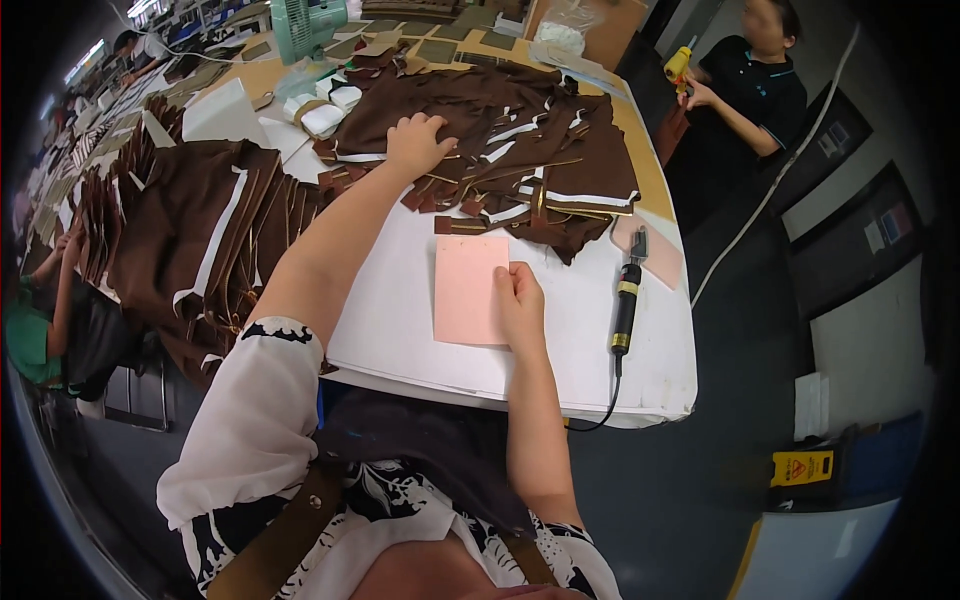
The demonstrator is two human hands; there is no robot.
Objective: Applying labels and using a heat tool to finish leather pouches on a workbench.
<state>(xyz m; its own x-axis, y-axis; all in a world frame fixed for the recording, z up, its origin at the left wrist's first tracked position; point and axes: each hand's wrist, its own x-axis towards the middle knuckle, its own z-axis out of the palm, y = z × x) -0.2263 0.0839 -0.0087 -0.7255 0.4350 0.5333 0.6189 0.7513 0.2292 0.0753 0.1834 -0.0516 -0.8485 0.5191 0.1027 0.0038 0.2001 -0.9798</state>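
My right hand [524, 305] pinches the right edge of a pink rectangular card [470, 290], which lies over the white tabletop [390, 310]. A small brown fabric tab [462, 226] sits at the card's top edge. Farther off, my left hand [418, 147] rests on a spread pile of brown fabric pieces [400, 105], its fingers apart and holding nothing. White strips and gold zipper-like lines run along several of these pieces. Right of the card lies a black corded hand tool [626, 305] with a metal tip, partly over another pink card [655, 255].
A thick stack of brown fabric pieces [170, 220] hangs at the left. White bundles [320, 115] and a green fan [300, 35] stand beyond. At the right, a person [755, 90] in black holds a yellow tool [680, 65]. Another person [35, 335] works at far left.
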